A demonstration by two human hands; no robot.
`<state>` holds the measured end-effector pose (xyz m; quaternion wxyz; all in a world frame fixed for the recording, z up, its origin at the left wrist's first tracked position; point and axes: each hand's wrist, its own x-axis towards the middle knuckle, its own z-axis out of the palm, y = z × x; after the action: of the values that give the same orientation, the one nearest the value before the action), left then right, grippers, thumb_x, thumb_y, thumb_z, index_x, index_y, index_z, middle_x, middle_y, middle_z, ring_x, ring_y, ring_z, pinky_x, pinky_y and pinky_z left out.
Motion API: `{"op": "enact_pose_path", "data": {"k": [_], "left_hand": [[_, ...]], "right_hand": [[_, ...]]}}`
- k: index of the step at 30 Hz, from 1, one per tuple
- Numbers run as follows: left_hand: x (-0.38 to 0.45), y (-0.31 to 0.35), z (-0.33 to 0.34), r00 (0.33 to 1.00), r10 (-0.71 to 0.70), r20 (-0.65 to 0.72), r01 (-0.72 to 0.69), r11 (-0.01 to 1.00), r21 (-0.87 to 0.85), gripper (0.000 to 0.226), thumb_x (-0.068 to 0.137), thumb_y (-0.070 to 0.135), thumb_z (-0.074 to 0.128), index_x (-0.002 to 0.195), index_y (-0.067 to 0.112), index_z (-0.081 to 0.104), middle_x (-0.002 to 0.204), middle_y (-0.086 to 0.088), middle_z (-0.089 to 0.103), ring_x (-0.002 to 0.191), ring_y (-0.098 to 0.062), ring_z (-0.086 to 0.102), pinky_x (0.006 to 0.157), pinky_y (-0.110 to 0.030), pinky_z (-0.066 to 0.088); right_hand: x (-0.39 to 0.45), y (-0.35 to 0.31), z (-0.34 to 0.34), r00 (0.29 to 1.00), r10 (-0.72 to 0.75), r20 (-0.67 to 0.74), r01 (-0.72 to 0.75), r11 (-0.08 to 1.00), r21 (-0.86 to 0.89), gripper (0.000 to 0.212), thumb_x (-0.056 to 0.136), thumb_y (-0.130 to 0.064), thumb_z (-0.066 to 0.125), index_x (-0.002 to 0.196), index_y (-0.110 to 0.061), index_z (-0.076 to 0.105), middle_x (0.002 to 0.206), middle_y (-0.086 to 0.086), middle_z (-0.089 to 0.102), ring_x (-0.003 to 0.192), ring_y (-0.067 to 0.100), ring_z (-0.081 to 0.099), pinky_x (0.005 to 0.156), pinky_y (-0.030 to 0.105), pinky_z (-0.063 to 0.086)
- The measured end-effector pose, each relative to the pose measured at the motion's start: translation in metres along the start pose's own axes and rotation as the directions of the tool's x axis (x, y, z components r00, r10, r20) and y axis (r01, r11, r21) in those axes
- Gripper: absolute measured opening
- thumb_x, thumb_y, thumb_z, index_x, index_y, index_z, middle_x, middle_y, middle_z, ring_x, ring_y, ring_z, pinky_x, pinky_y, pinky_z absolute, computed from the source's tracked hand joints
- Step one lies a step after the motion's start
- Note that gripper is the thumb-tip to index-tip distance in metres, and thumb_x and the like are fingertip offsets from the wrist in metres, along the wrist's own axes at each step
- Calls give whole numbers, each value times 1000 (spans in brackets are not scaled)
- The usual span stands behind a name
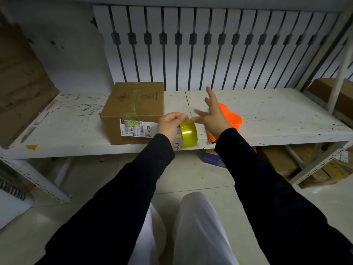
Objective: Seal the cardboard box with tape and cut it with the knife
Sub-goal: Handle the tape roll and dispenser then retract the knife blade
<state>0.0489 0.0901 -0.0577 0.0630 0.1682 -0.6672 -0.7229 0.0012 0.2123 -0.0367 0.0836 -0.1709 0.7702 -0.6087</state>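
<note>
A closed cardboard box [133, 109] sits on the white shelf [267, 119], with yellowish tape along its top seam and a shipping label on its front. My left hand [172, 126] grips a roll of yellow tape [189, 133] just right of the box's front corner. My right hand [212, 117] hovers beside the roll with fingers spread, thumb and forefinger near the roll's top edge. Behind that hand lies an orange plastic object [233, 119], partly hidden; I cannot tell if it is the knife.
A slatted white-and-black panel [210, 44] backs the shelf. More cardboard boxes stand at the left [21, 83], far right [334, 92] and under the shelf [277, 159]. A blue carton [214, 159] lies on the tiled floor below.
</note>
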Motion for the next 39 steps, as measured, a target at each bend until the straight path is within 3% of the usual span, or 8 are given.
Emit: {"op": "enact_pose_path", "data": {"k": [4,7,10,15,21,24,31,39], "left_hand": [[-1,-1,-1,1000,-17,10,18,999,-39,17,93,17,53,79,20,62,94,-2,63,98,-21,58,93,-47,52],[1,-1,-2,999,-31,11,31,998,-50,18,93,17,53,78,20,62,86,3,64,96,-19,58,93,-46,52],[0,-2,-4,999,-42,5,42,998,-40,20,93,17,54,76,20,63,89,2,65,93,-18,59,93,-45,52],[0,-2,-2,998,-60,-23,59,997,-42,17,92,18,54,77,19,62,107,-10,62,103,-25,58,92,-45,53],[6,1,3,990,-94,-108,91,995,-36,10,88,20,58,82,15,64,120,-18,62,113,-33,57,88,-45,55],[8,2,3,987,-102,-124,98,995,-31,5,83,18,64,82,14,65,115,-19,63,111,-33,59,88,-45,55],[9,3,3,989,-86,-122,77,994,-77,22,85,14,60,104,5,63,87,-5,59,72,-13,57,68,-34,52],[9,5,-1,983,-108,-147,105,994,-31,8,87,22,61,83,15,62,117,-17,63,109,-33,60,90,-43,54]], "right_hand": [[-1,11,2,995,98,-33,-102,985,-140,52,84,-19,66,132,-14,45,144,9,43,135,24,37,107,38,34],[-3,11,4,989,134,-68,-137,990,-45,12,89,-22,60,95,-12,62,99,4,64,104,18,55,92,28,45],[-4,11,4,984,163,-71,-161,986,35,10,92,-19,54,86,-12,59,78,-6,55,77,7,50,67,16,38],[2,17,11,981,181,-69,-184,982,-45,28,96,-23,47,111,-2,58,91,2,56,84,13,49,75,26,38],[2,19,19,974,128,-189,-118,991,63,17,91,-12,50,75,-15,55,82,-1,63,83,12,56,74,22,46],[0,19,19,961,97,-259,-71,992,107,12,86,-9,57,85,-18,49,82,5,64,80,15,58,72,22,46],[-2,15,22,972,5,-233,12,998,69,19,90,1,47,89,-10,62,85,2,61,78,7,57,75,19,47],[-5,13,25,975,36,-218,-41,999,-16,23,88,-10,60,110,-9,66,116,10,65,110,21,58,100,35,46]]}}
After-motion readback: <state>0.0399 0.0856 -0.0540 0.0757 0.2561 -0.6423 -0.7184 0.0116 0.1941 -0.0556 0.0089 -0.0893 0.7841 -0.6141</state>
